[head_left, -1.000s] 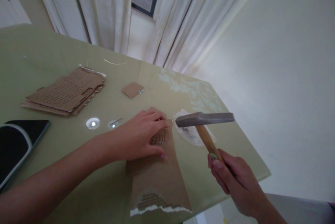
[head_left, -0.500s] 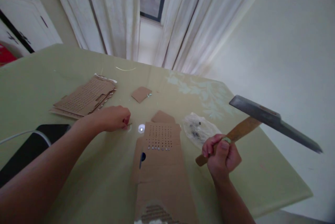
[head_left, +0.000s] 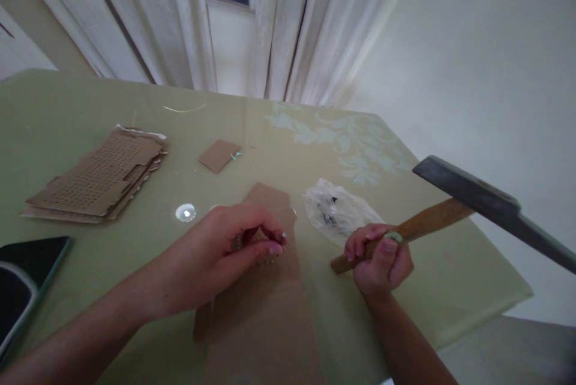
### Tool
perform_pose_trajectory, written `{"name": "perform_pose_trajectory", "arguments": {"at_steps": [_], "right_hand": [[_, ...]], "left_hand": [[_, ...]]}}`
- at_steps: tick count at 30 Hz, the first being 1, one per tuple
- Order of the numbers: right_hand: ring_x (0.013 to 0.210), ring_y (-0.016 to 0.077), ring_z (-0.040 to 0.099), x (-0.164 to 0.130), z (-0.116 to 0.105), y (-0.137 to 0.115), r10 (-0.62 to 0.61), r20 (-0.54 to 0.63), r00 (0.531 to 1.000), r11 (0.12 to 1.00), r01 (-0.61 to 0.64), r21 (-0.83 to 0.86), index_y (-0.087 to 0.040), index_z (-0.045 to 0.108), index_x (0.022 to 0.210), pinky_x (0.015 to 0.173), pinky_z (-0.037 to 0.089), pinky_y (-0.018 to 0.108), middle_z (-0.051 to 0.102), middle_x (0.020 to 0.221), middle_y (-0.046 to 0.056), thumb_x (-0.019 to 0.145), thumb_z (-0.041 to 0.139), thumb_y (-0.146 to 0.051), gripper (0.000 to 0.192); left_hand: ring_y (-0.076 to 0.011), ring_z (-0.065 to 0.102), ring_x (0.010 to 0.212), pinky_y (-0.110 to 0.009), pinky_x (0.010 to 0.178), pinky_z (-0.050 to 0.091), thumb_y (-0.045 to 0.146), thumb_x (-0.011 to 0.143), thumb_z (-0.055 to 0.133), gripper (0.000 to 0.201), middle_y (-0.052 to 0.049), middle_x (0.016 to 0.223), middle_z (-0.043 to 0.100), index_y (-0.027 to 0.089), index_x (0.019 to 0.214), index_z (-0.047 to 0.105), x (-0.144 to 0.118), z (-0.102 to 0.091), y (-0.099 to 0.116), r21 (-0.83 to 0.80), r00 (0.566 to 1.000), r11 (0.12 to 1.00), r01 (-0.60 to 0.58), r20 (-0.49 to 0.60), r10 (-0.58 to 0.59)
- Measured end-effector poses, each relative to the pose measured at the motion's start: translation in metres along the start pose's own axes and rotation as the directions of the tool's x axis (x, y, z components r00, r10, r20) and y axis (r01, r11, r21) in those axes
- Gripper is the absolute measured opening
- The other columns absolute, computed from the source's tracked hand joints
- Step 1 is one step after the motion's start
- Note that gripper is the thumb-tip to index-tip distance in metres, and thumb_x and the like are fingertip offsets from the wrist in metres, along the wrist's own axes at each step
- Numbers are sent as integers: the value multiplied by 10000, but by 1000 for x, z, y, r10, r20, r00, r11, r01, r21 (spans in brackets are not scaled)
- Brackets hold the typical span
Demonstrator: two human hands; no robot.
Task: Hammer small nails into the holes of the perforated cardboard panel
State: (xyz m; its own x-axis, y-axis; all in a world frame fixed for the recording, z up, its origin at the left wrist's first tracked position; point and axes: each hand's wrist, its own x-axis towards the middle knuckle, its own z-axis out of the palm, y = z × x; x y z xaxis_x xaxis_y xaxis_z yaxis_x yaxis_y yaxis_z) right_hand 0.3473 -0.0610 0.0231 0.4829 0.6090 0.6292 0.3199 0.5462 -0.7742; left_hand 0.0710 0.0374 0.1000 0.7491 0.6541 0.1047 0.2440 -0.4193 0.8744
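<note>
My left hand (head_left: 229, 256) is closed in a pinch above the perforated end of a cardboard piece (head_left: 265, 331). A small nail (head_left: 284, 236) with a silvery head shows at its fingertips, mostly hidden. Most of the rows of holes and the silvery heads in the cardboard are behind this hand. My right hand (head_left: 380, 262) is wrapped around the wooden handle of a hammer (head_left: 468, 187), with a greenish ring on one finger. The hammer's long dark metal head is raised to the right, off the cardboard.
A crumpled clear plastic bag (head_left: 337, 211) with dark bits inside lies beyond my right hand. Stacked perforated cardboard sheets (head_left: 101, 175) lie at left, above a black device (head_left: 31, 289) with a white cable. A small cardboard square (head_left: 219, 155) and a shiny disc (head_left: 185, 212) rest on the green table (head_left: 360, 325).
My left hand has moved right, from the tabletop beside the cardboard to over its holes, with the nail pinched. My right hand still holds the hammer up. The view has turned slightly right.
</note>
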Motion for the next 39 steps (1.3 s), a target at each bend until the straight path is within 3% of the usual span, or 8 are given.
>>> {"name": "perform_pose_trajectory", "arguments": {"at_steps": [3,11,19,33,39], "right_hand": [[399,112,471,1,0,0,19,-10,1000,1000,-19,6,-237,610,925,349,415,199,487,609,-81,1151,606,-483,335],[379,106,461,1,1,0,67,-30,997,997,-68,-31,-242,593,923,333,412,196,491,602,-87,1139,620,-526,357],[368,109,470,2,1,-3,63,-11,998,997,-64,-48,-239,602,907,322,414,204,500,593,-80,1129,629,-535,372],[372,114,481,-3,-4,2,99,18,995,994,-98,-53,-231,630,912,333,405,204,533,576,-68,1128,630,-547,383],[370,112,478,-2,-4,1,110,23,994,992,-109,-67,-232,624,915,332,402,205,528,573,-72,1130,622,-555,388]], "left_hand": [[-119,661,718,-229,625,457,345,1041,739,89,55,853,767,298,1014,810,1,9,-3,-30,998,999,43,53,-41],[-146,721,889,-277,829,474,265,1077,695,146,65,939,817,305,986,802,7,7,-13,65,992,997,-49,121,41],[-158,697,877,-297,853,445,240,1093,684,155,67,912,806,305,1007,794,5,13,-11,111,989,986,-126,96,116],[-182,704,901,-324,849,466,276,1110,631,183,29,950,810,299,1030,794,7,10,-12,150,989,984,-92,132,73],[-209,718,1012,-350,915,502,291,1123,601,199,-28,1062,808,264,1029,774,7,9,-10,144,985,986,-88,163,64]]}}
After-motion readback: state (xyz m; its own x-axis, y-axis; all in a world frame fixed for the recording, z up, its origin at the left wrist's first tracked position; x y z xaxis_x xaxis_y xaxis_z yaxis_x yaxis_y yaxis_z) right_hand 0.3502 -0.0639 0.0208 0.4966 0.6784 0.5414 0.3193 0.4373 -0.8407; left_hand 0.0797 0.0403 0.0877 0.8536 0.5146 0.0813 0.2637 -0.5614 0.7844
